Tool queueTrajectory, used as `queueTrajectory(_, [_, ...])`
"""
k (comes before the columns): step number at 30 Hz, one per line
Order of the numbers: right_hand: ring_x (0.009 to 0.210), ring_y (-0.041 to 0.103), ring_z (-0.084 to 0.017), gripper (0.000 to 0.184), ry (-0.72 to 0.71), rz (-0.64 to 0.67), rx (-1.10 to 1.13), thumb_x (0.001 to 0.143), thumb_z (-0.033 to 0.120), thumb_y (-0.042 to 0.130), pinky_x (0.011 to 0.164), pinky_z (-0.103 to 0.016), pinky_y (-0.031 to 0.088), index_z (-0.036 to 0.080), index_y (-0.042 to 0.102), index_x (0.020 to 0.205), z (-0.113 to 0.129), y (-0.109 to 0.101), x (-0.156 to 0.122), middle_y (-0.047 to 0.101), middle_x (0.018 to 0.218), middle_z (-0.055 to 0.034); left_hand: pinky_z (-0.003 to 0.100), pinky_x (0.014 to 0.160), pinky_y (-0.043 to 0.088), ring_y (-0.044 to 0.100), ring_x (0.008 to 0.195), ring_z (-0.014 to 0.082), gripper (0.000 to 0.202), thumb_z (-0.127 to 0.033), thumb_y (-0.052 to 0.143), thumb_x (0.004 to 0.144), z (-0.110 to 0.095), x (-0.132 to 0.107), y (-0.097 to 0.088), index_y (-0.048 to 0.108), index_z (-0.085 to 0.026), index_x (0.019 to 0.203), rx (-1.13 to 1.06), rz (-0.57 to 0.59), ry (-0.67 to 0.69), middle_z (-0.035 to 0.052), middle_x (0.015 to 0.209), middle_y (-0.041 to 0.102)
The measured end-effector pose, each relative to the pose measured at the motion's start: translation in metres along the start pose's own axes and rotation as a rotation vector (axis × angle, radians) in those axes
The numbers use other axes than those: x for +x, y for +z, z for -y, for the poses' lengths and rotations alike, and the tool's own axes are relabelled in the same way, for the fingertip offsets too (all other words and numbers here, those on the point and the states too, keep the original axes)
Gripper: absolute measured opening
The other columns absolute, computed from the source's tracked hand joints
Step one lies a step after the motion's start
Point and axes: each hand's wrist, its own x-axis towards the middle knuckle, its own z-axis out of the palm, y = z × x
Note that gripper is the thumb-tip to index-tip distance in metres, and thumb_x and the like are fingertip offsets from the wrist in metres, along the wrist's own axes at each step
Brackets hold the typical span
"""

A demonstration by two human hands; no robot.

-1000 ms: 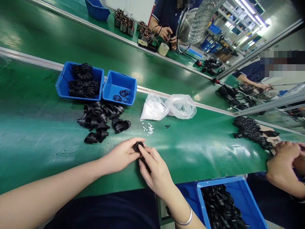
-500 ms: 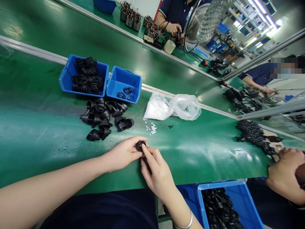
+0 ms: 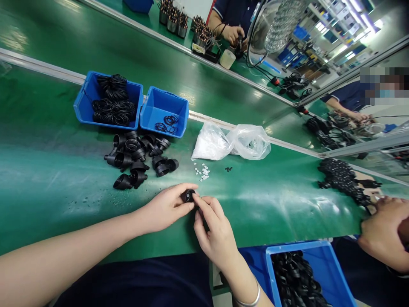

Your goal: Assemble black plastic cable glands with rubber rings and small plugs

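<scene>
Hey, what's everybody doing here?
A person at a green workbench is holding a small black plastic part in their left hand, with the fingers of their right hand on it too. Nearby lie a heap of black plastic fittings and two blue plastic bins of black rubber rings. Another blue bin sits at the bench edge. A co-worker's hand is at the right.

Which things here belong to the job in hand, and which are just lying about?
In the job: the left hand and right hand holding a black fitting.
Lying by, untouched: a pile of similar fittings, a blue bin of black rings, a bag of white pieces.
</scene>
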Motion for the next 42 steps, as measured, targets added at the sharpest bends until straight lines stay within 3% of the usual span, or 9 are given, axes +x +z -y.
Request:
queueTrajectory(4, [0.096,0.055,-0.018,0.046,0.044,-0.067,0.011,0.09,0.009,0.043,0.084,-0.034,0.052,0.022,0.043,0.134,-0.003,0.002,0.003,0.052,0.108,-0.0097,0.038,0.1,0.046,0.052,0.121,0.0224,0.047,-0.019,0.039,0.093,0.0,-0.001,-0.004,0.037,-0.023,0.14,0.503,-0.105,0.222,0.0094,0.138,0.048])
queueTrajectory(9, [0.094,0.053,-0.02,0.038,0.051,-0.052,-0.116,0.089,0.012,0.044,0.083,-0.036,0.051,0.016,0.049,0.127,-0.005,0.015,0.006,0.052,0.106,-0.0113,0.046,0.116,0.025,0.021,0.143,0.0263,0.055,-0.003,0.027,0.09,0.01,0.008,0.0,0.029,-0.01,0.144,1.121,-0.124,0.443,0.0144,0.149,0.036])
queueTrajectory(13, [0.094,0.052,-0.023,0.032,0.06,-0.051,-0.254,0.09,0.014,0.044,0.084,-0.039,0.05,0.013,0.054,0.119,-0.002,0.024,0.008,0.053,0.105,-0.0129,0.051,0.117,0.019,0.01,0.145,0.0308,0.053,-0.005,0.031,0.089,0.014,0.012,0.004,0.03,-0.005,0.143,1.27,-0.074,0.496,0.0168,0.149,0.036])
queueTrajectory(19, [0.094,0.054,-0.021,0.037,0.071,-0.104,-0.202,0.091,0.019,0.045,0.084,-0.037,0.05,0.013,0.05,0.127,-0.005,0.022,0.008,0.053,0.106,-0.0122,0.041,0.112,0.033,0.034,0.137,0.0213,0.049,-0.016,0.031,0.095,0.002,0.009,-0.013,0.032,-0.02,0.144,0.874,-0.169,0.34,0.0109,0.148,0.037])
queueTrajectory(22, [0.091,0.056,-0.02,0.034,0.081,-0.12,-0.17,0.092,0.021,0.046,0.082,-0.035,0.051,0.016,0.052,0.125,-0.008,0.018,0.01,0.054,0.104,-0.0109,0.044,0.112,0.032,0.04,0.133,0.0229,0.044,-0.027,0.041,0.095,-0.009,0.008,-0.019,0.041,-0.021,0.139,0.579,-0.26,0.283,0.0096,0.141,0.047])
queueTrajectory(26, [0.088,0.058,-0.018,0.03,0.066,-0.097,-0.123,0.093,0.023,0.046,0.079,-0.031,0.052,0.016,0.055,0.121,-0.011,0.011,0.018,0.056,0.099,-0.0087,0.041,0.11,0.036,0.047,0.129,0.0242,0.047,-0.034,0.047,0.093,-0.018,0.007,-0.019,0.043,-0.02,0.137,0.13,-0.239,0.188,0.0103,0.14,0.051])
queueTrajectory(32, [0.084,0.058,-0.016,0.021,0.007,-0.062,-0.099,0.093,0.023,0.049,0.079,-0.029,0.051,0.016,0.06,0.109,-0.009,0.01,0.03,0.058,0.094,-0.0067,0.04,0.112,0.033,0.048,0.129,0.024,0.043,-0.03,0.055,0.09,-0.024,0.003,-0.018,0.049,-0.021,0.132,0.038,-0.28,0.224,0.0081,0.137,0.054])
queueTrajectory(38, [0.086,0.058,-0.016,0.021,-0.161,0.03,-0.131,0.093,0.029,0.051,0.08,-0.028,0.05,0.017,0.061,0.107,0.002,0.026,0.045,0.059,0.094,-0.006,0.042,0.107,0.041,0.05,0.127,0.0266,0.039,-0.031,0.05,0.093,-0.037,-0.015,-0.023,0.049,-0.023,0.131,-0.044,-0.284,0.198,0.0073,0.139,0.051])
queueTrajectory(42, [0.082,0.057,-0.016,0.019,-0.215,-0.009,-0.227,0.095,0.027,0.047,0.076,-0.029,0.05,0.016,0.061,0.09,0.005,0.038,0.055,0.059,0.088,-0.006,0.046,0.106,0.042,0.051,0.126,0.0281,0.038,-0.032,0.046,0.095,-0.037,-0.033,-0.023,0.049,-0.022,0.131,-0.12,-0.313,0.183,0.0079,0.138,0.051])
